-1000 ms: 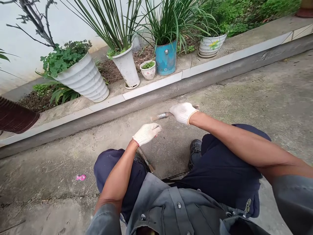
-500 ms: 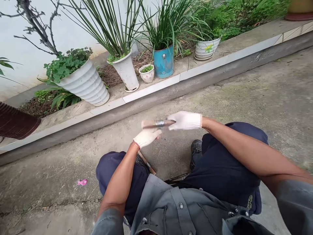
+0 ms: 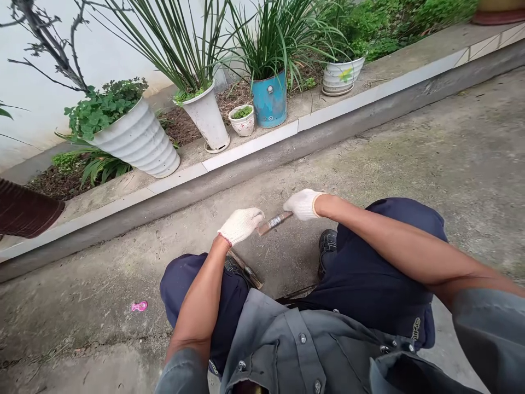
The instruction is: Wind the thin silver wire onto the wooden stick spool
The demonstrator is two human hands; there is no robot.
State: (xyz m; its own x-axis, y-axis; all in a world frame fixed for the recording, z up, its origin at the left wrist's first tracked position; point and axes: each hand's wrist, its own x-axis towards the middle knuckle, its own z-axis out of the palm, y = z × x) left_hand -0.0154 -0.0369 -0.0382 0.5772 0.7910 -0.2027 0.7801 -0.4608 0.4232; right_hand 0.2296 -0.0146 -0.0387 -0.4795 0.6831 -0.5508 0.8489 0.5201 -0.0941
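Observation:
A paintbrush [image 3: 275, 221] with a wire-wrapped or metal band and brownish bristles is in my gloved right hand [image 3: 302, 204], gripped by its handle end. The bristles point left and slightly down. My gloved left hand [image 3: 241, 225] is just beside the bristle end, its fingers drawn together. What its fingers hold, if anything, is hidden. Below my left wrist, a second brush [image 3: 251, 274] lies by my left shoe [image 3: 233, 266], partly covered by my forearm.
A low tiled ledge [image 3: 250, 146] runs across the front. On it stand a ribbed white pot [image 3: 141, 139], a tall white pot [image 3: 209, 117], a small pot [image 3: 241, 125] and a blue bucket [image 3: 269, 101]. A pink object [image 3: 139, 306] lies on the concrete at left.
The brush has tilted, its bristle end dropping down and to the right. My left hand has come from under the bristles to their left side. The view has shifted slightly.

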